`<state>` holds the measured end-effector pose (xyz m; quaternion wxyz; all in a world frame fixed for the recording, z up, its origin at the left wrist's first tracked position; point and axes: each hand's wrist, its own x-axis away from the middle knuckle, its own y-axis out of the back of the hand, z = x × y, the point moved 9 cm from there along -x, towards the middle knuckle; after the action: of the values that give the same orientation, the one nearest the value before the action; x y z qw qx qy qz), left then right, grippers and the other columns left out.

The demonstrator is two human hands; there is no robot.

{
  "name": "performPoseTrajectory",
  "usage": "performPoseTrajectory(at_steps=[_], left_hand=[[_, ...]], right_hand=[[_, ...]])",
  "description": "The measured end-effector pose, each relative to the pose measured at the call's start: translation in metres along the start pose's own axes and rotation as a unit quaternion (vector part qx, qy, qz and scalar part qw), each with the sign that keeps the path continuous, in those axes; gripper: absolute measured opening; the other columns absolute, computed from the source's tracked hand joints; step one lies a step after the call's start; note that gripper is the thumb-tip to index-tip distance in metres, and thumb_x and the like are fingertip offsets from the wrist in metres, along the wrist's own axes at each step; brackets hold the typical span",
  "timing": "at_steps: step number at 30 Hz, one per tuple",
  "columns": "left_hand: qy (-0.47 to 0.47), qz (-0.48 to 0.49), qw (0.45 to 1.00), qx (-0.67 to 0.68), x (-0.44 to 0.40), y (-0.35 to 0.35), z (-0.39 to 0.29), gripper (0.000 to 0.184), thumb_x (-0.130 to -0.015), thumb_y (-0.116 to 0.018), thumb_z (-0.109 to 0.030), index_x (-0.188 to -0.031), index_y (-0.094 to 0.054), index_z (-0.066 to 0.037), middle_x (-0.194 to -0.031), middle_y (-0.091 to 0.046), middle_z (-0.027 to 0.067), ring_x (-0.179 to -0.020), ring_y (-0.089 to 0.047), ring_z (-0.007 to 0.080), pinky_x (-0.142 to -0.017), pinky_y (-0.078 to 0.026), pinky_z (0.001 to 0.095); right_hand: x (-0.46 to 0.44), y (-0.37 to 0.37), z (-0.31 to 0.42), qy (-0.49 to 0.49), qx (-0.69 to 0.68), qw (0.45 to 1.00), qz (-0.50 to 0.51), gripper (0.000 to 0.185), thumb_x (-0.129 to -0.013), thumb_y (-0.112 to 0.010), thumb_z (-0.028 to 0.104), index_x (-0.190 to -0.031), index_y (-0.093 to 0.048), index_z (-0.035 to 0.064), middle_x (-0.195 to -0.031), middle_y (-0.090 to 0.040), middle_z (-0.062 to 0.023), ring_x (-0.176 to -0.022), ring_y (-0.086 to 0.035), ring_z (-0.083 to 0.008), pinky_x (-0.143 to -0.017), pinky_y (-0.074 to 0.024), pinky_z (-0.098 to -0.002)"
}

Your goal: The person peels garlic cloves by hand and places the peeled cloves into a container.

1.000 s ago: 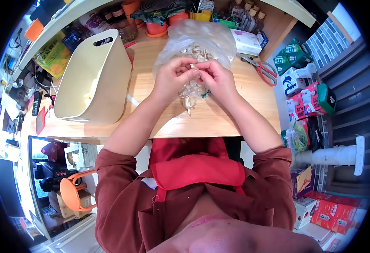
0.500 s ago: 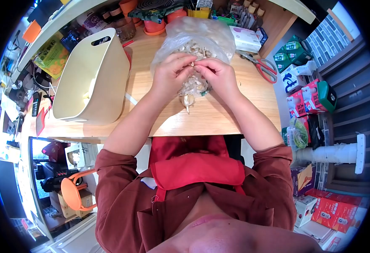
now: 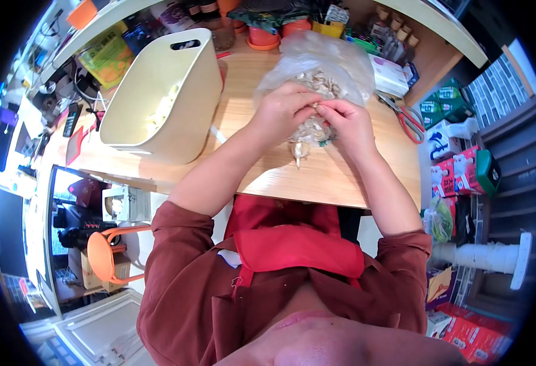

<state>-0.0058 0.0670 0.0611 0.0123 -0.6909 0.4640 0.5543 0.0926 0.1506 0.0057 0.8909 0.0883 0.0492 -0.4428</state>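
Note:
Both hands meet over a clear plastic bag [image 3: 353, 61] that holds garlic skins and pieces [image 3: 320, 82]. My left hand [image 3: 287, 110] has its fingers and thumb pinched on a small garlic clove [image 3: 315, 106]. From the other side, the fingertips of my right hand [image 3: 346, 122] pinch the same clove. A garlic bulb [image 3: 298, 149] with its stem lies on the wooden table just below the bag. To the left stands a cream bin [image 3: 185, 122], with pale peeled cloves [image 3: 163, 111] inside it.
Red-handled scissors [image 3: 409, 122] lie on the wooden table [image 3: 323, 183] right of the bag. A white box [image 3: 389, 74], small corked bottles [image 3: 396, 38] and orange pots [image 3: 262, 39] stand at the back. An orange chair [image 3: 102, 257] is at the lower left.
The view has turned, so the table and bin appear shifted to the right. Both hands stay together over the bag, their fingers slightly moved around the clove.

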Motion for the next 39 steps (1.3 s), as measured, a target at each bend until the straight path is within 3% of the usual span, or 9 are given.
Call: performPoseTrajectory(at_steps=[12, 15, 18, 24, 33, 36, 39], left_hand=[[-0.01, 0.005, 1.0, -0.004, 0.004, -0.003, -0.004, 0.029, -0.066, -0.07, -0.004, -0.095, -0.066, -0.005, -0.089, -0.061, 0.0082, -0.081, -0.059, 0.0219, -0.07, -0.05, 0.0291], [-0.024, -0.021, 0.999, -0.008, 0.003, 0.001, -0.011, 0.025, -0.066, -0.069, -0.003, -0.091, -0.066, -0.003, -0.083, -0.062, 0.0102, -0.076, -0.06, 0.0244, -0.065, -0.05, 0.0306], [-0.013, -0.002, 1.0, -0.023, 0.004, -0.003, -0.009, 0.029, -0.065, -0.071, -0.004, -0.093, -0.067, -0.005, -0.088, -0.061, 0.009, -0.081, -0.06, 0.0219, -0.069, -0.05, 0.0292], [-0.006, -0.024, 1.0, -0.009, 0.003, -0.002, -0.013, 0.023, -0.065, -0.069, -0.003, -0.088, -0.066, -0.003, -0.08, -0.062, 0.0099, -0.073, -0.061, 0.0235, -0.063, -0.05, 0.0312], [0.019, -0.001, 1.0, 0.01, 0.002, -0.002, -0.003, 0.027, -0.066, -0.07, -0.001, -0.092, -0.066, -0.003, -0.087, -0.061, 0.0113, -0.079, -0.06, 0.0222, -0.065, -0.05, 0.0291], [0.033, 0.005, 0.999, 0.022, 0.002, -0.004, 0.0, 0.027, -0.068, -0.069, -0.001, -0.094, -0.065, -0.004, -0.087, -0.06, 0.0104, -0.079, -0.061, 0.0207, -0.066, -0.051, 0.028], [0.132, 0.037, 0.985, 0.103, 0.008, -0.013, 0.019, 0.026, -0.072, -0.066, 0.0, -0.098, -0.063, -0.001, -0.087, -0.06, 0.0092, -0.078, -0.061, 0.0177, -0.067, -0.051, 0.0267]], right_hand=[[0.005, -0.003, 0.001, -0.013, -0.028, 0.999, 0.017, 0.012, -0.081, -0.061, 0.007, -0.088, -0.064, -0.0018, -0.073, -0.062, -0.0025, -0.064, -0.054, -0.006, -0.059, -0.0435, -0.0192], [0.007, -0.002, 0.002, -0.012, -0.032, 0.999, 0.012, 0.011, -0.08, -0.061, 0.006, -0.086, -0.064, -0.002, -0.072, -0.062, -0.002, -0.064, -0.054, -0.0058, -0.058, -0.0437, -0.0191], [0.007, -0.001, 0.0, -0.008, -0.035, 0.999, 0.004, 0.011, -0.078, -0.062, 0.006, -0.085, -0.064, -0.002, -0.071, -0.061, -0.0016, -0.063, -0.054, -0.0056, -0.058, -0.0436, -0.0189], [0.006, 0.005, -0.003, -0.002, 0.014, 1.0, -0.014, 0.011, -0.077, -0.062, 0.006, -0.084, -0.063, -0.0019, -0.069, -0.061, -0.0014, -0.062, -0.054, -0.0051, -0.057, -0.0435, -0.0186], [0.004, -0.001, 0.006, 0.014, 0.022, 1.0, -0.003, 0.01, -0.077, -0.061, 0.006, -0.084, -0.062, -0.0009, -0.071, -0.061, -0.0013, -0.063, -0.055, -0.0055, -0.059, -0.0446, -0.0193], [0.002, 0.002, 0.003, 0.021, 0.043, 0.999, -0.005, 0.007, -0.078, -0.061, 0.005, -0.081, -0.059, -0.0006, -0.071, -0.06, -0.0013, -0.065, -0.056, -0.006, -0.06, -0.0454, -0.0195], [0.002, 0.003, 0.003, 0.019, 0.031, 0.999, -0.005, 0.005, -0.078, -0.059, 0.002, -0.079, -0.056, -0.001, -0.073, -0.06, -0.003, -0.07, -0.059, -0.0077, -0.062, -0.047, -0.0204]])
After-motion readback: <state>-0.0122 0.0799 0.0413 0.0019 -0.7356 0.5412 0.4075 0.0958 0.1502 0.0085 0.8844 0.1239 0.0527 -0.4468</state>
